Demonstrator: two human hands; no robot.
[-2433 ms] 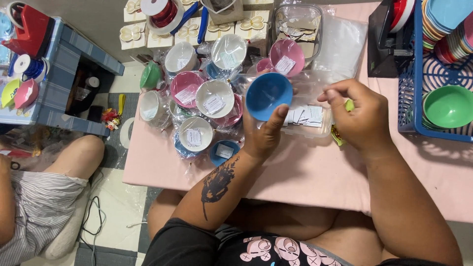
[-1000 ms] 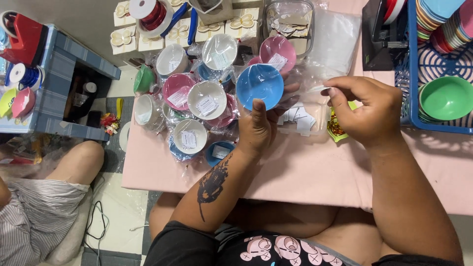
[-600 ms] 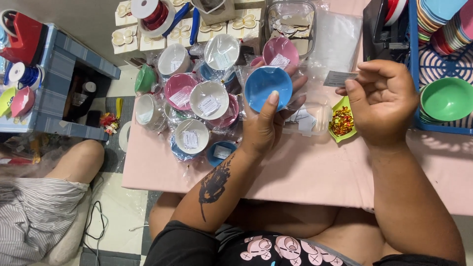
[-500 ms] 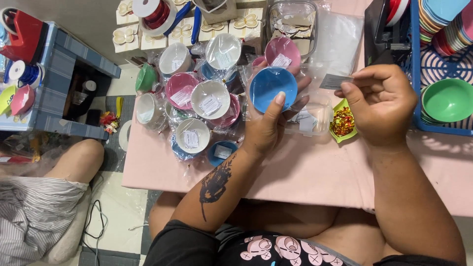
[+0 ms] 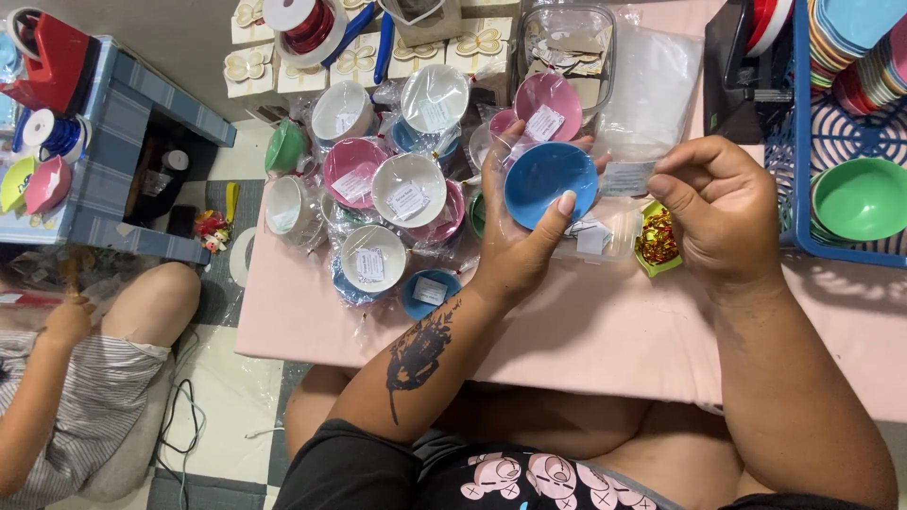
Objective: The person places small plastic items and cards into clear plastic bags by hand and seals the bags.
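My left hand point(image 5: 515, 241) holds a small blue bowl point(image 5: 550, 183) above the pink table point(image 5: 605, 335), thumb on its rim. My right hand point(image 5: 723, 212) pinches a small white paper label point(image 5: 625, 177) inside a clear plastic bag just right of the bowl. Under the hands lies a clear plastic box point(image 5: 597, 238) with more labels, and beside it a small green dish of shiny gold and red bits point(image 5: 657, 241).
Several wrapped pink, white and blue bowls point(image 5: 406, 189) crowd the table's left. A blue basket point(image 5: 850, 142) with a green bowl point(image 5: 860, 198) and stacked dishes stands at the right. Ribbon spools point(image 5: 302, 24) and small boxes sit at the back. Another person point(image 5: 76, 378) sits on the floor, left.
My right hand rose from the table with a paper label and brought it beside the blue bowl. My left hand lifted the bowl slightly.
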